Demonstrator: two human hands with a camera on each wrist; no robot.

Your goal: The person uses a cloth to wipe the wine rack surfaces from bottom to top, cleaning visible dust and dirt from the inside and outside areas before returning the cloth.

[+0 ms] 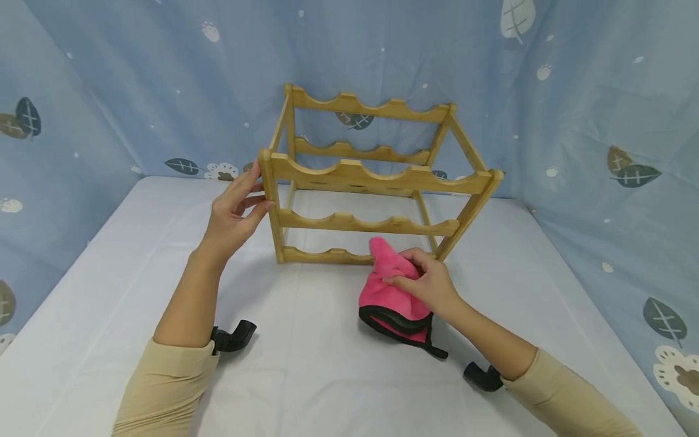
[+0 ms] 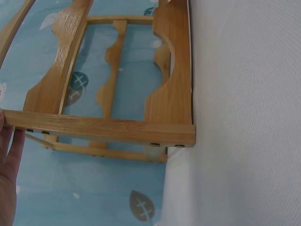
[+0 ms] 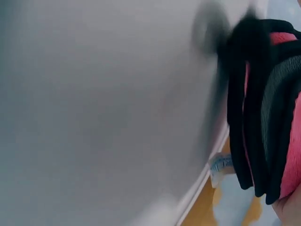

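A wooden wine rack (image 1: 377, 173) with scalloped rails stands on the white-covered table. My left hand (image 1: 235, 215) holds its front left post, fingers near the top and thumb lower down. In the left wrist view, fingers (image 2: 15, 149) show at the end of the post (image 2: 103, 127). My right hand (image 1: 431, 285) pinches a pink fuzzy cleaning mitt (image 1: 384, 288) between thumb and fingers, in front of the rack's lower right part. The mitt's black-trimmed opening faces down toward me, a black loop trailing right. The black trim (image 3: 254, 136) fills the right side of the right wrist view.
White cloth covers the table (image 1: 306, 376). A blue curtain (image 1: 164, 79) with leaf prints hangs behind and along the sides. Black wrist-worn pieces stick out beside the left forearm (image 1: 188, 297) and the right forearm (image 1: 497, 343).
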